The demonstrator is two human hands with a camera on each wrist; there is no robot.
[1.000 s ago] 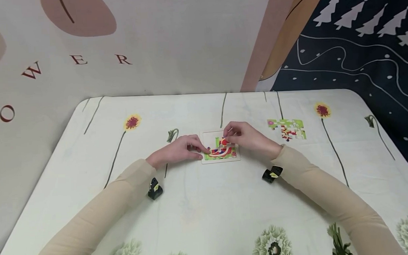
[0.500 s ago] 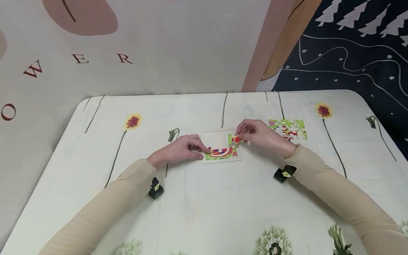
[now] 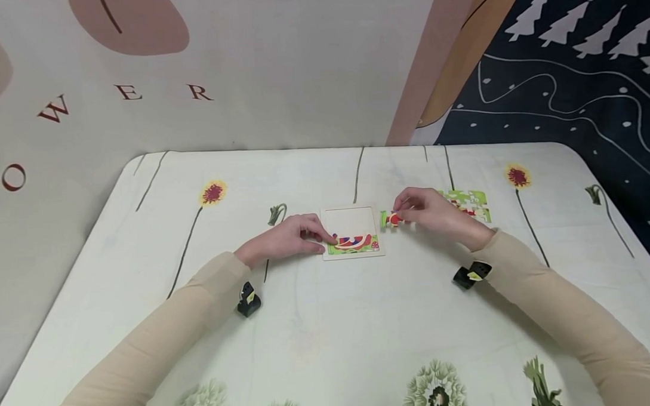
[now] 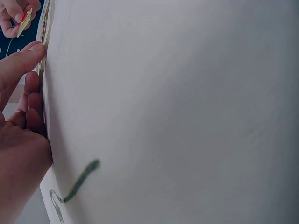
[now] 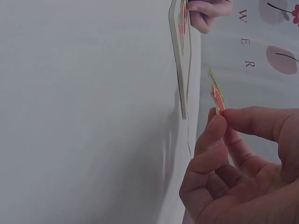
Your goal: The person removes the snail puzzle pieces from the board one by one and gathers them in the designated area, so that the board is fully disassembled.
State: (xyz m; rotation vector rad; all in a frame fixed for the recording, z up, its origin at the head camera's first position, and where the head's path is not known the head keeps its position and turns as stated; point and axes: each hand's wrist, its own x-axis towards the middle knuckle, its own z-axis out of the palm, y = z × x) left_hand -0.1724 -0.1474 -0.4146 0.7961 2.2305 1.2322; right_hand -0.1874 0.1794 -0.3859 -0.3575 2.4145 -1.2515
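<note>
My right hand (image 3: 423, 210) pinches a red, white and green jigsaw puzzle piece (image 3: 392, 219) between thumb and fingertips, just right of the puzzle tray (image 3: 349, 216). In the right wrist view the piece (image 5: 217, 95) is tilted and raised off the table. My left hand (image 3: 284, 235) rests at the tray's left side. Its index finger reaches onto the joined pieces (image 3: 358, 243) along the tray's bottom, and its thumb touches the tray's edge. Those pieces show a red, white and green picture. Bare tray base shows above them.
More puzzle pieces (image 3: 471, 201) lie on the table behind my right hand, which partly hides them. The white tablecloth (image 3: 329, 322) has printed flowers and stems. A patterned wall hanging (image 3: 277, 67) stands behind the table's far edge.
My right hand has moved right with the puzzle piece, from over the tray to beyond its right edge. The tray and my left hand have stayed in place.
</note>
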